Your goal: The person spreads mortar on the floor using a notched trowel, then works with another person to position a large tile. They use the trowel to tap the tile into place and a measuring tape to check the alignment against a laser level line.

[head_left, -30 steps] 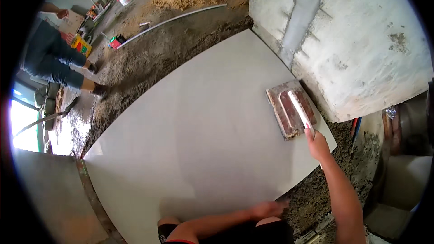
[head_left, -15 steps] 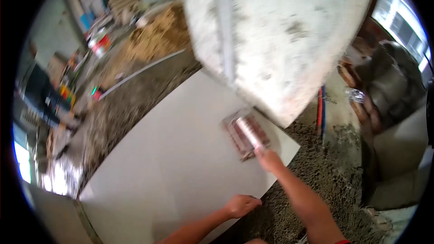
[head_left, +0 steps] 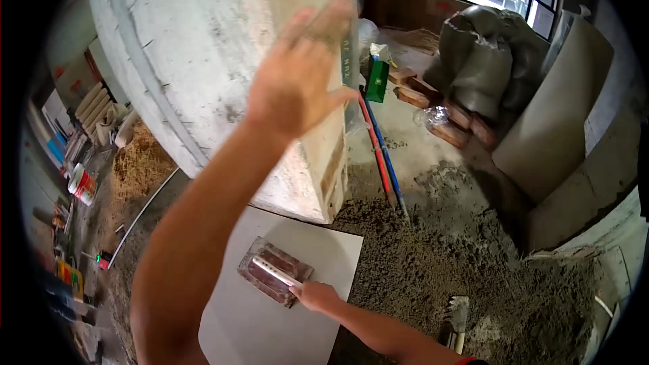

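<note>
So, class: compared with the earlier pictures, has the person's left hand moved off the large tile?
Yes. The left hand has lifted off the tile and is now raised in front of the concrete pillar, while the right hand stays on the trowel.

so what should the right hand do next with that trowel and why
Probably lift the trowel off the pale tile: the right hand already grips its white handle, it lies flat on the tile, and loose mortar sits beside it. The left hand is raised, empty.

smooth matt tile (head_left: 284, 311); rough plastered column (head_left: 223, 74); coarse damp sandy mortar (head_left: 439, 263); worn trowel (head_left: 274, 279).
</note>
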Action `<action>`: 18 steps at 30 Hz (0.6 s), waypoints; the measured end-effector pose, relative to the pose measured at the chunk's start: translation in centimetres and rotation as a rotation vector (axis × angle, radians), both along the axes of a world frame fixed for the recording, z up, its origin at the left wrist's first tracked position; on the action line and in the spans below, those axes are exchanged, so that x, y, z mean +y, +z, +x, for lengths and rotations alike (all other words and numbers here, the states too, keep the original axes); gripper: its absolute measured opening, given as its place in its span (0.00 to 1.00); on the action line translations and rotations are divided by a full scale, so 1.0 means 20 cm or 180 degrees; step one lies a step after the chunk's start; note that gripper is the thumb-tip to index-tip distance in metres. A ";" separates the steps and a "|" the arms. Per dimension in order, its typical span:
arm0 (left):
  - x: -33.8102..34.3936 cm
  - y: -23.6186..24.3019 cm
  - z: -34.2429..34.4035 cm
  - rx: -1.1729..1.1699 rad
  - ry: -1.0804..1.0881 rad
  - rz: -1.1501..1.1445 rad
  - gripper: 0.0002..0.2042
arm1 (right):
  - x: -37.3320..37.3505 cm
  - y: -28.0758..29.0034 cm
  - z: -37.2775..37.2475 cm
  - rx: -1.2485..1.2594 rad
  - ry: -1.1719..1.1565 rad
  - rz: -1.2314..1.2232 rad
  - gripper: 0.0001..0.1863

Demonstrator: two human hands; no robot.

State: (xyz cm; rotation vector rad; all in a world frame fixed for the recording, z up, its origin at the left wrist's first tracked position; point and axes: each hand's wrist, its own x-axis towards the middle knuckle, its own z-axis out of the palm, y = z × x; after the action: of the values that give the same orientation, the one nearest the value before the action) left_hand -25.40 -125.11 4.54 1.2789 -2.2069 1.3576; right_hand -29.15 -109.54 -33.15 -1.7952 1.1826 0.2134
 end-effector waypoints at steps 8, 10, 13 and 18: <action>0.38 -0.39 0.35 0.0175 0.0752 0.0383 0.43 | 0.01 -0.05 0.03 -0.0217 -0.0377 -0.0389 0.31; 0.71 -0.66 0.56 0.0443 0.1122 0.1198 0.42 | 0.00 -0.07 0.04 -0.0301 -0.0507 -0.0594 0.31; 1.26 -1.16 0.94 0.1410 0.2262 0.1811 0.39 | -0.02 -0.07 0.06 -0.0019 -0.0122 -0.0176 0.31; 2.25 -1.85 1.38 0.3311 0.4452 0.2564 0.41 | 0.07 -0.06 0.04 0.0040 -0.0017 -0.0242 0.32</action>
State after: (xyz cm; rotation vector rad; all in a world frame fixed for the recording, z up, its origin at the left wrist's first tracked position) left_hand 2.13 -80.08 -32.41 3.0371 -0.8815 -0.3595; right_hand -28.38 -108.20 -34.29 -1.8591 1.2187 0.1791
